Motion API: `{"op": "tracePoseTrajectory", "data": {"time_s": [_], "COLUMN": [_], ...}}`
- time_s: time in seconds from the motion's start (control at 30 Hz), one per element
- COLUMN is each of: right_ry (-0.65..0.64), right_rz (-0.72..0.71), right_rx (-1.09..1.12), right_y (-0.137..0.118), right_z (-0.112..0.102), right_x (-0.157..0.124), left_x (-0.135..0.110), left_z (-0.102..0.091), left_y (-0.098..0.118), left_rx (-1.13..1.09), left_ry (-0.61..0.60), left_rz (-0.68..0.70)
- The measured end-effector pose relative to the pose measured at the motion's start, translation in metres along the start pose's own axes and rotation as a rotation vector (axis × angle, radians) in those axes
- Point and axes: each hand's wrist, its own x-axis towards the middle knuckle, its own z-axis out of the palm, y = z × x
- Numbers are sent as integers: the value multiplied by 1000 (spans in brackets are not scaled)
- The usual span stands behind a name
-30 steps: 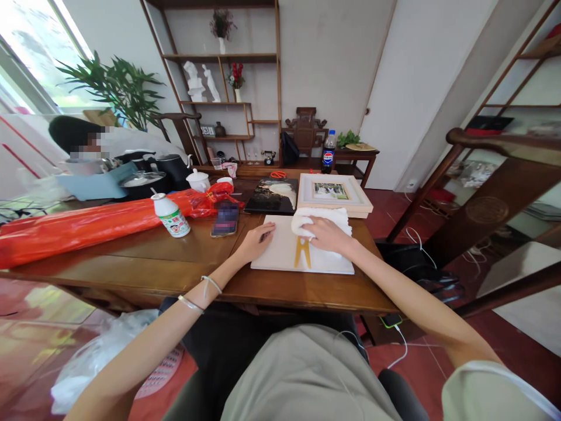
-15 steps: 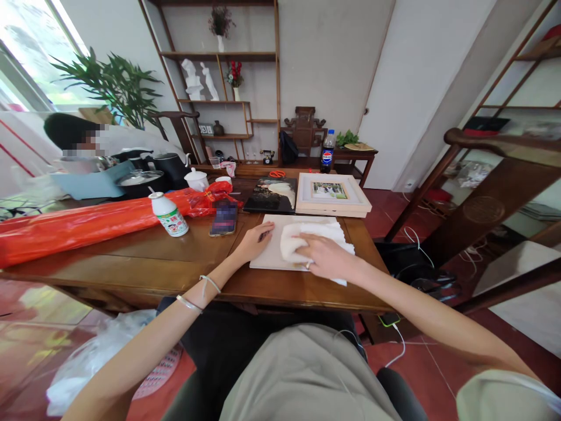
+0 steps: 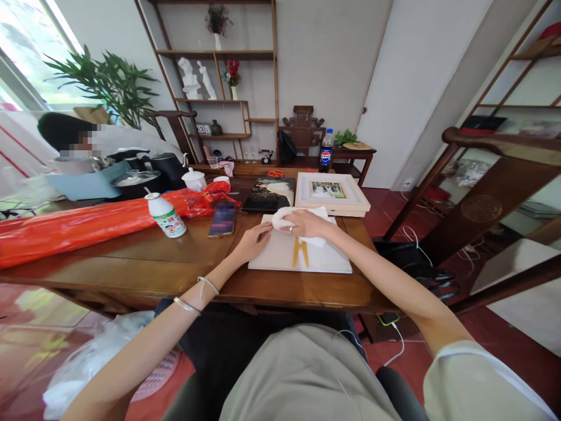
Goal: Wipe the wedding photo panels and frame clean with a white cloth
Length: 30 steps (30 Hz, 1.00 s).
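Right hand (image 3: 310, 223), fingers curled into white cloth (image 3: 279, 218), needs even pressure; left hand (image 3: 251, 244), finger spread unclear, should steady white panel (image 3: 277, 255).

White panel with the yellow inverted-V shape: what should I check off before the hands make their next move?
1. Left hand touching the left side of the white panel: ok.
2. White cloth in the right hand: ok.
3. Panel lying flat on the wooden table: ok.
4. Smartphone apart from the left hand: ok.
5. Whole panel top in view: not ok; cloth and right hand cover part.
6. Surface under the cloth clean: cannot tell; it is hidden.
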Motion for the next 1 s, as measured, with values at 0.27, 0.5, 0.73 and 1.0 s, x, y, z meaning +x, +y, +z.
{"op": "tracePoseTrajectory", "data": {"time_s": [0.27,0.5,0.73,1.0], "right_ry": [59,53,49,89], "right_rz": [-41,-26,146,-44], "right_rx": [-303,-238,-342,-308], "right_y": [-86,-84,-91,-135], "right_z": [24,21,23,20], "right_x": [-33,-37,-15,-44], "left_x": [1,0,2,1], "left_z": [-1,1,-2,0], "left_y": [-3,-4,-13,-8], "left_rx": [-35,-66,-121,-83], "left_ry": [-14,-6,-34,5], "left_rz": [-12,-15,-39,-40]}}
